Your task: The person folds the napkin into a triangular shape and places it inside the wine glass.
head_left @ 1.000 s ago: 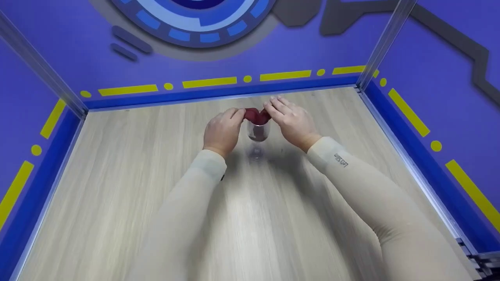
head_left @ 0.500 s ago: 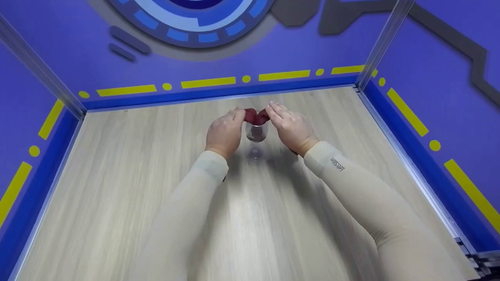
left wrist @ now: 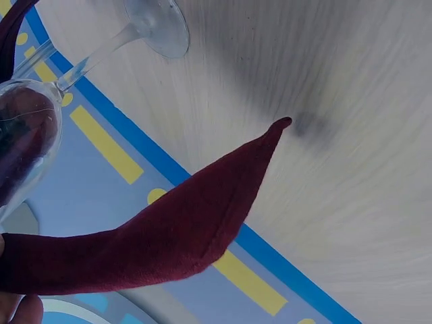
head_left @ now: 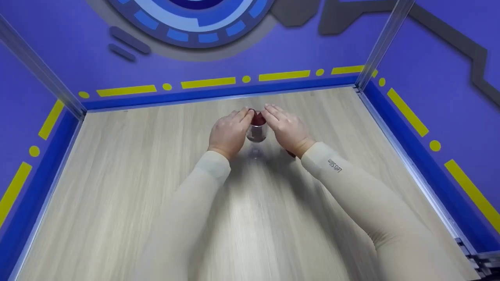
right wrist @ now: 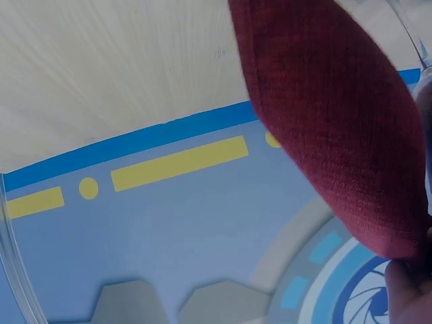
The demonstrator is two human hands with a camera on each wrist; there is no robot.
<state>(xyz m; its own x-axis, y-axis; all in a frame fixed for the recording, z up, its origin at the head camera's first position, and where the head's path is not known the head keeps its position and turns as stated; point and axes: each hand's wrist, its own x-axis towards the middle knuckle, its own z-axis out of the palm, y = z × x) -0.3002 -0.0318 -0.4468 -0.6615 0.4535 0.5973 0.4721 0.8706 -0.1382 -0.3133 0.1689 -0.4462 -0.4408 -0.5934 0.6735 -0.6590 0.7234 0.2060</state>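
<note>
A clear stemmed wine glass (head_left: pixel 256 137) stands upright toward the back of the table, a dark red cloth napkin (head_left: pixel 258 119) tucked into its bowl. On either side of the rim, a long end of the napkin hangs outside the glass. My left hand (head_left: pixel 229 134) pinches the cloth at the left of the rim; in the left wrist view that end of the napkin (left wrist: pixel 182 233) droops to a point. At the right of the rim, my right hand (head_left: pixel 290 128) pinches the other end, which fills the right wrist view as a broad red fold (right wrist: pixel 337 121). The palms are hidden.
The light wood-grain table (head_left: pixel 117 175) runs under both forearms. Blue-purple panels (head_left: pixel 218 66) with yellow marks wall it at the back and sides, with metal posts (head_left: pixel 381 43) at the corners. Pale sleeves cover both arms.
Both hands have drawn inward toward the glass, the left moving right and the right moving left. Less of the red napkin shows between them, and the glass stays about where it was.
</note>
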